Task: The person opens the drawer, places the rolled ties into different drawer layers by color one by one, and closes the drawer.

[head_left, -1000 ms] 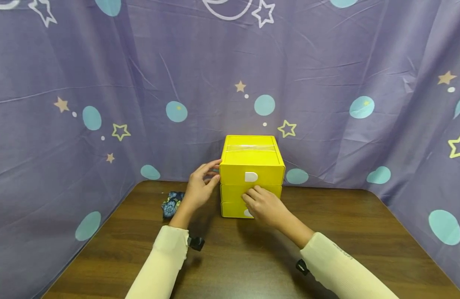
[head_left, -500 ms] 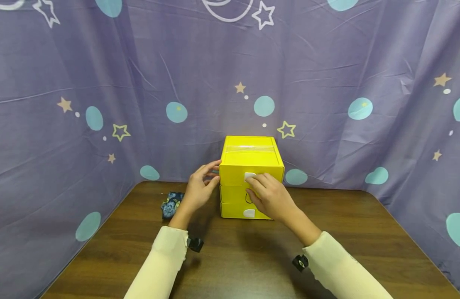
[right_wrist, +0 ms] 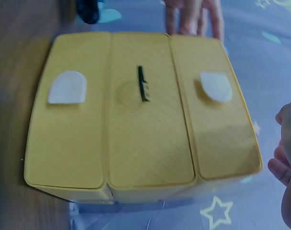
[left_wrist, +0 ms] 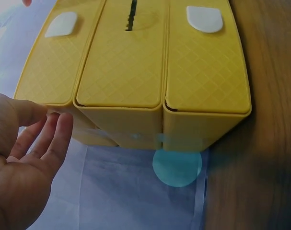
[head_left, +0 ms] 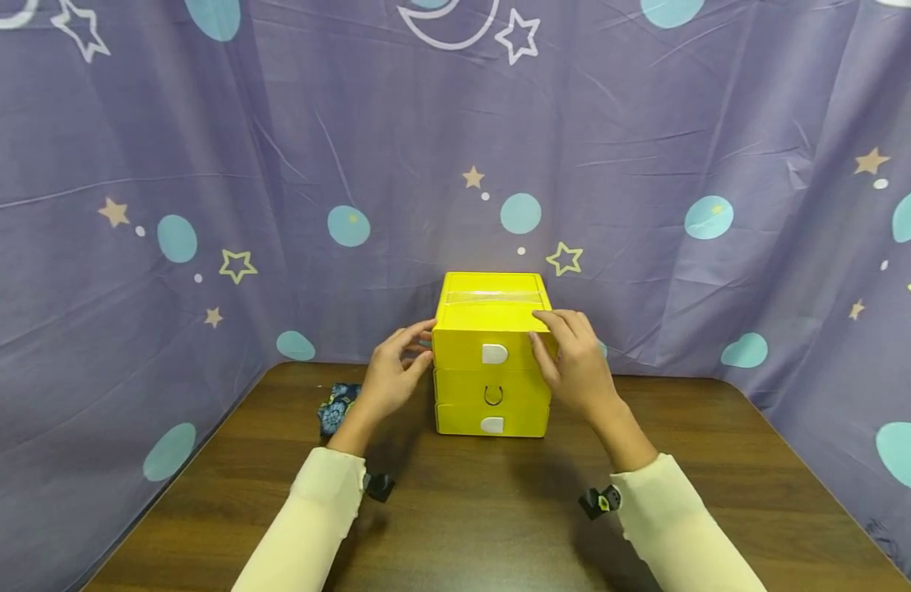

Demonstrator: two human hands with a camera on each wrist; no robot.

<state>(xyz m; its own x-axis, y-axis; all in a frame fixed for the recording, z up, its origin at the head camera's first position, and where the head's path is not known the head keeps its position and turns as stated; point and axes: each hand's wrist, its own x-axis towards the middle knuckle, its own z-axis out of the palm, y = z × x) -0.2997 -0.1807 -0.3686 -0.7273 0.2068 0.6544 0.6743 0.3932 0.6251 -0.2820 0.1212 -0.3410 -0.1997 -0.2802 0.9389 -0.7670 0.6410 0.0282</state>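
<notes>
Drawer stack (head_left: 470, 355) upright, facing the person (head_left: 311, 510).

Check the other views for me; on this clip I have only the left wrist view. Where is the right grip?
Observer: The head view shows the right grip by the top right front corner of the yellow box, thumb and fingers apart. I can't tell whether it touches.

Operator: My view misses the top of the box. What is on it?

Observer: A strip of clear tape runs across it from side to side.

Operator: And what lies on the table to the left of the box?

Observer: What looks like a dark blue flowered cloth, bundled up on the table and partly hidden by the left arm.
</notes>
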